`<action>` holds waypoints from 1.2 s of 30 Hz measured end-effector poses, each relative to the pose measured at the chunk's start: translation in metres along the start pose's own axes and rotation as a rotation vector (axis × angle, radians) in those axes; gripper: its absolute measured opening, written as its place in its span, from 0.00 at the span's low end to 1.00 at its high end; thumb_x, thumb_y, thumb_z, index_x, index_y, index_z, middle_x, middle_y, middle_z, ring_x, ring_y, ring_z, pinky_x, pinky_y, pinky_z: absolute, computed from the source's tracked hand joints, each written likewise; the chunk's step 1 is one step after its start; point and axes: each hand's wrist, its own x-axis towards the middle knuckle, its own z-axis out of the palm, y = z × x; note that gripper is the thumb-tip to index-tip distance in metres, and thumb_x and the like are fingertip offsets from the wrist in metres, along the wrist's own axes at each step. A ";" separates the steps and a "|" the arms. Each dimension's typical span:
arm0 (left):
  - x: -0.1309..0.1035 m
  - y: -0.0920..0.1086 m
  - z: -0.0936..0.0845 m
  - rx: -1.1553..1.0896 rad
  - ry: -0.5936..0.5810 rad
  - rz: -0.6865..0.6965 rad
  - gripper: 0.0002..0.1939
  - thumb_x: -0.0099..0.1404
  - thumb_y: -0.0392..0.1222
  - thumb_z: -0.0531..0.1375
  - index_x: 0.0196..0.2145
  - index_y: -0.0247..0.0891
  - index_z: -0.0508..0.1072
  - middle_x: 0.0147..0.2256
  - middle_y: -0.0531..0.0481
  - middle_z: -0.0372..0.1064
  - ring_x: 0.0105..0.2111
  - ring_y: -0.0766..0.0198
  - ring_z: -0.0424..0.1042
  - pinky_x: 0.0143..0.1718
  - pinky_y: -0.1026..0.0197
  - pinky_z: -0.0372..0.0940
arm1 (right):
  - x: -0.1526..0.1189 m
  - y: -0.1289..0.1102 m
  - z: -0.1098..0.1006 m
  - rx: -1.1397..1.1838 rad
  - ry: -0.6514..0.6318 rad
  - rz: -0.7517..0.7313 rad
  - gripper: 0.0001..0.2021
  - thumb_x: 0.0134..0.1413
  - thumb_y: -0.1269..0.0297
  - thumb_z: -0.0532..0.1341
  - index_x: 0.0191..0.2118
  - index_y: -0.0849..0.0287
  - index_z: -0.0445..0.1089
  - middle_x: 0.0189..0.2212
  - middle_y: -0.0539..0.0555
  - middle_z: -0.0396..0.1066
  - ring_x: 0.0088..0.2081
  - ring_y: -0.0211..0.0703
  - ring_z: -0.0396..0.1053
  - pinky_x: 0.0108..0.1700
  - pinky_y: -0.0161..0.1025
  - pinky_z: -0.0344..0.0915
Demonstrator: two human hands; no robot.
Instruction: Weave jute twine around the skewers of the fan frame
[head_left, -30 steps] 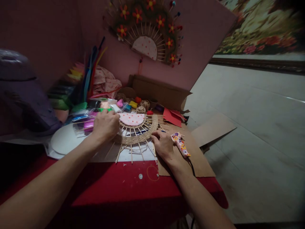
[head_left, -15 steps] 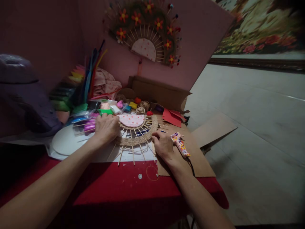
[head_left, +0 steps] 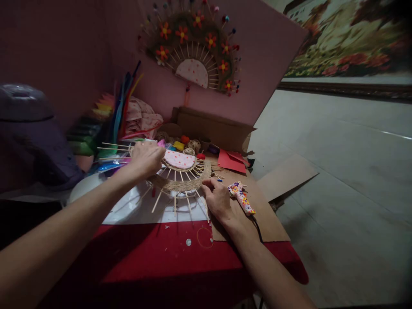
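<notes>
the fan (head_left: 180, 174), a half-round frame of thin sticks with a band of twine woven across them and a pink dotted half-disc at its hub, lies at the middle of the frame, over a white sheet (head_left: 128, 206) on the red cloth (head_left: 154, 257). the left hand (head_left: 146, 159) comes in from the lower left and is closed on the fan's left edge, fingers curled over the sticks there, with a few stick ends poking out to the left past the knuckles. the right hand (head_left: 218, 197) rests just below and right of the fan, on the brown cardboard (head_left: 273, 223); its fingers are bent and its fingertips (head_left: 207, 185) touch the lower right rim of the twine band, but whether they pinch it i cannot tell. just right of that hand lies a glue gun (head_left: 241, 198) wrapped in flowered tape, its dark cord running down toward the wrist. above the fan, an open box (head_left: 215, 128) holds twine balls and small coloured bits, with red paper (head_left: 230, 161) beside it. a finished fan (head_left: 193, 51) with red flowers hangs on the pink board at the upper middle, and coloured pipe cleaners (head_left: 124, 98) stand at the left.
</notes>
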 end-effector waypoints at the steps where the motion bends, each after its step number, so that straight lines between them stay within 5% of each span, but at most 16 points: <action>1: 0.005 -0.006 0.001 0.000 -0.026 0.049 0.13 0.58 0.36 0.52 0.38 0.38 0.74 0.40 0.41 0.72 0.42 0.50 0.68 0.41 0.52 0.58 | 0.000 -0.001 0.002 0.039 -0.004 -0.003 0.06 0.51 0.68 0.59 0.35 0.55 0.73 0.32 0.50 0.76 0.35 0.42 0.72 0.38 0.37 0.64; 6: 0.021 -0.027 0.015 -0.057 -0.076 0.149 0.13 0.57 0.35 0.52 0.39 0.38 0.73 0.37 0.41 0.73 0.40 0.53 0.70 0.39 0.57 0.58 | -0.001 -0.007 0.009 0.128 -0.049 -0.017 0.08 0.51 0.69 0.58 0.36 0.55 0.72 0.32 0.50 0.77 0.34 0.42 0.73 0.38 0.37 0.65; 13: 0.029 -0.028 0.031 -0.084 -0.013 0.099 0.14 0.61 0.35 0.50 0.39 0.37 0.73 0.42 0.39 0.71 0.42 0.54 0.70 0.39 0.56 0.58 | -0.005 -0.008 0.005 0.103 -0.142 -0.133 0.08 0.54 0.67 0.57 0.37 0.56 0.73 0.35 0.52 0.77 0.37 0.42 0.73 0.40 0.36 0.64; 19: 0.009 -0.004 0.021 -0.192 0.131 0.063 0.12 0.60 0.39 0.54 0.37 0.39 0.75 0.43 0.43 0.71 0.46 0.54 0.66 0.45 0.54 0.57 | -0.006 -0.004 0.002 0.012 -0.106 -0.207 0.08 0.56 0.69 0.56 0.38 0.57 0.73 0.36 0.53 0.76 0.39 0.43 0.71 0.41 0.37 0.63; 27: -0.022 0.018 0.020 -0.561 0.039 0.141 0.09 0.56 0.36 0.55 0.28 0.37 0.77 0.29 0.45 0.73 0.34 0.59 0.68 0.36 0.59 0.61 | -0.001 -0.012 -0.006 -0.054 -0.046 -0.263 0.07 0.57 0.70 0.57 0.35 0.58 0.73 0.34 0.54 0.75 0.38 0.44 0.70 0.41 0.37 0.62; 32: -0.032 0.010 0.029 -0.669 0.018 0.099 0.08 0.54 0.33 0.57 0.26 0.37 0.76 0.27 0.48 0.73 0.30 0.62 0.69 0.31 0.61 0.60 | 0.007 -0.043 -0.021 -0.121 -0.240 -0.183 0.08 0.56 0.66 0.58 0.32 0.55 0.74 0.31 0.51 0.76 0.33 0.41 0.70 0.35 0.36 0.60; 36: -0.036 0.008 0.028 -0.717 0.010 0.149 0.07 0.53 0.32 0.57 0.26 0.37 0.76 0.26 0.50 0.72 0.28 0.65 0.68 0.31 0.63 0.60 | 0.012 -0.058 -0.009 -0.188 -0.329 -0.244 0.08 0.53 0.72 0.57 0.32 0.56 0.74 0.32 0.52 0.74 0.34 0.41 0.69 0.36 0.37 0.60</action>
